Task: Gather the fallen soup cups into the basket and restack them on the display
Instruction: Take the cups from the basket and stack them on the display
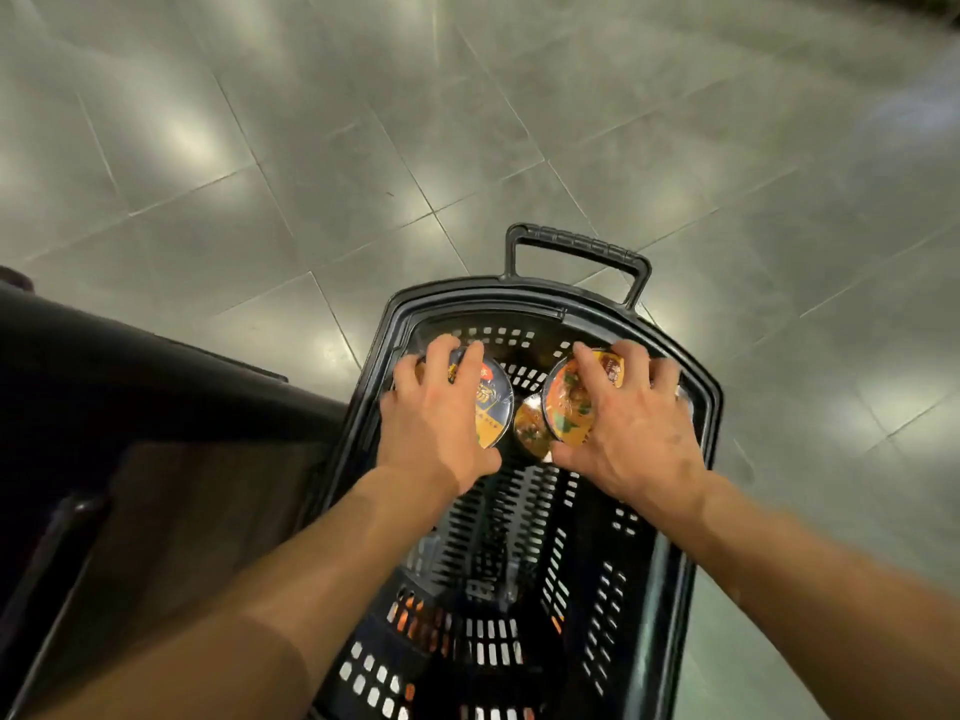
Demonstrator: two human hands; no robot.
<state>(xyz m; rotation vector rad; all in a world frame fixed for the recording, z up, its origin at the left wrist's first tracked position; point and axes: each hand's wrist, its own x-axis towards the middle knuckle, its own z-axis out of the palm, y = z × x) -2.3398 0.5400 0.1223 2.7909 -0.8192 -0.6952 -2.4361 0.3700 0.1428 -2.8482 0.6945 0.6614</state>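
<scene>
A black plastic basket stands on the floor below me, its handle raised at the far end. Inside its far half, my left hand grips a soup cup with a dark blue and orange lid from above. My right hand grips a second soup cup with an orange lid, tilted toward the left. Between and below the two lies a third cup, partly hidden. Orange packaging shows through the basket's near wall.
Grey floor tiles surround the basket ahead and to the right. A dark low display or shelf edge runs along the left, close to the basket's left side.
</scene>
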